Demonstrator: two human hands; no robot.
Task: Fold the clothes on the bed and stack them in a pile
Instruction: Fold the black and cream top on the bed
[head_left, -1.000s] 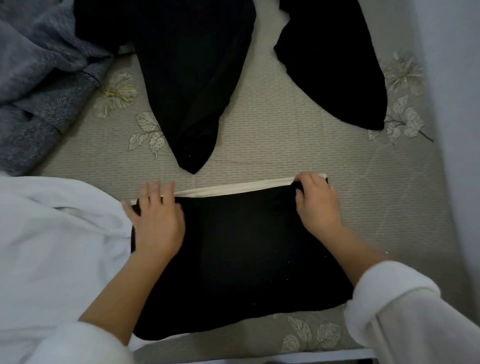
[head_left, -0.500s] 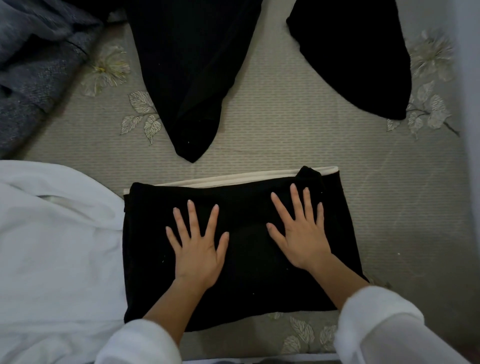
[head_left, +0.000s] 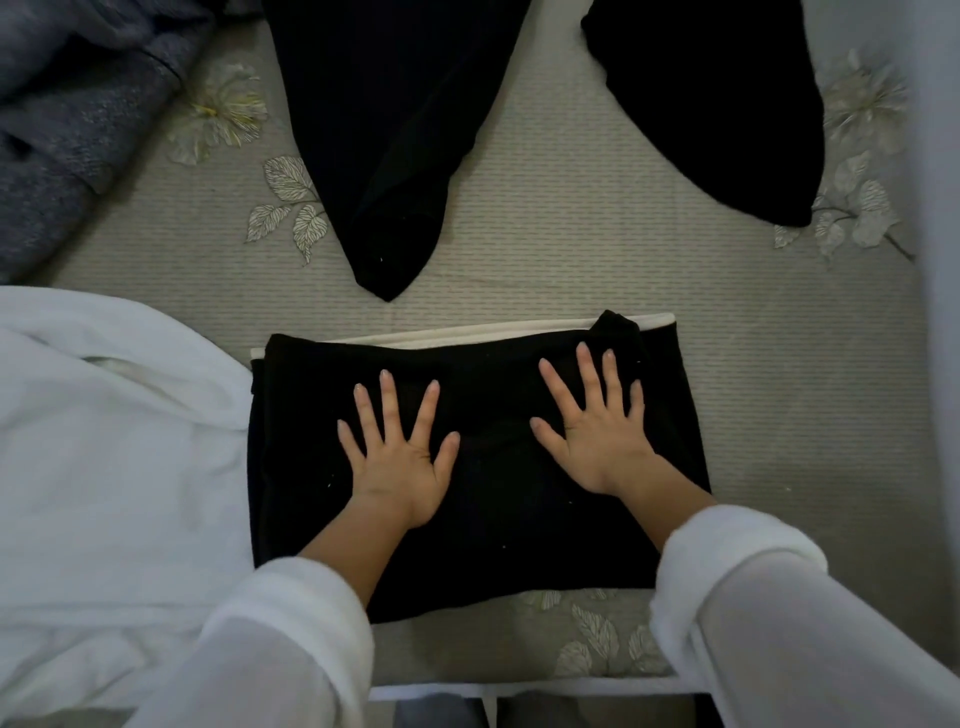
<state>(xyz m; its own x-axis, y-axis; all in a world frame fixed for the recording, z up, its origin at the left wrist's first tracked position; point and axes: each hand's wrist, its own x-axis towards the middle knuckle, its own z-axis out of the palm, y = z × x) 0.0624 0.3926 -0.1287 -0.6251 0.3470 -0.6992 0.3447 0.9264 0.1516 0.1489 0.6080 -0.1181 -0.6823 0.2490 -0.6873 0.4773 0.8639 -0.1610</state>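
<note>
Folded black garment (head_left: 483, 467) lies at the bed's (head_left: 571, 260) near edge; left hand (head_left: 397, 457) and right hand (head_left: 597, 431) press flat, fingers spread, gripping nothing; two black pieces (head_left: 384, 130) at the far edge remain unfolded.

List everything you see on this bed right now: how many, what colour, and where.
folded garment: one, black, centre, near the bed's front edge
cream layer: one, cream, showing along the folded garment's far edge
far-centre garment: one, black, unfolded
far-right garment: one, black, unfolded
knit fabric: one, grey-blue, far left
white garment: one, white, left of the folded garment
bed cover: one, beige with leaf print, beneath everything
sleeves: two, white, on the forearms
left hand: one, flat on the folded garment
right hand: one, flat on the folded garment
</note>
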